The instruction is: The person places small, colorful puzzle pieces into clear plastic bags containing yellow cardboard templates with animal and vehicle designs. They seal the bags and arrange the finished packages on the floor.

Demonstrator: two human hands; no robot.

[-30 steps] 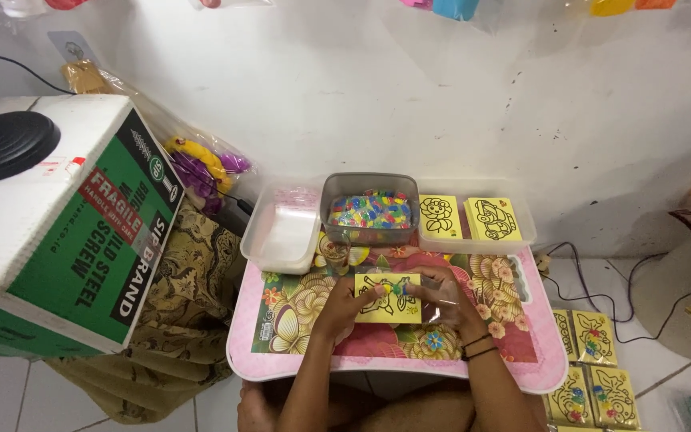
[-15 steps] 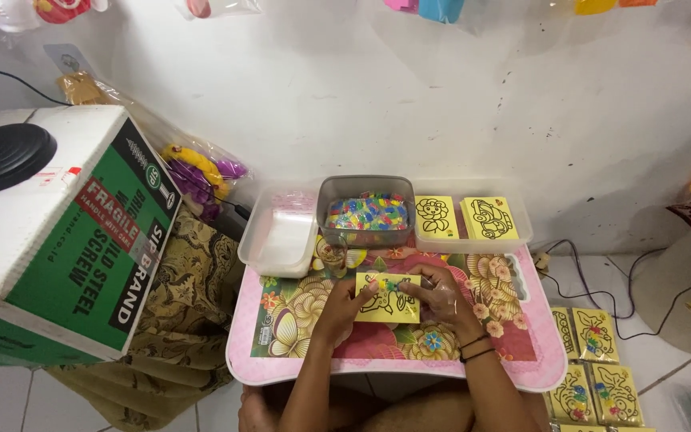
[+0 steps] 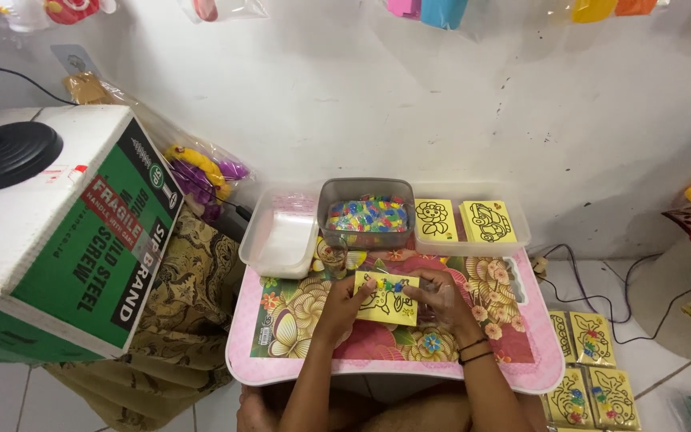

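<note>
A small yellow card [image 3: 384, 302] with a black line drawing lies on the pink flowered lap table [image 3: 521, 364]. My left hand [image 3: 342, 302] grips its left edge. My right hand [image 3: 438, 298] grips its right edge, fingers curled over it. Several small coloured bits sit along the card's top edge. Just behind it stands a grey tub [image 3: 366, 214] full of small coloured pieces.
A clear tray [image 3: 280, 236] sits left of the tub, and a tray with two yellow drawing cards [image 3: 469, 222] sits right of it. More bagged yellow cards [image 3: 592, 370] lie on the floor at the right. A green and white carton [image 3: 65, 232] stands at the left, cables at the right.
Both hands stay on the yellow card, which has barely shifted. The view has tilted slightly.
</note>
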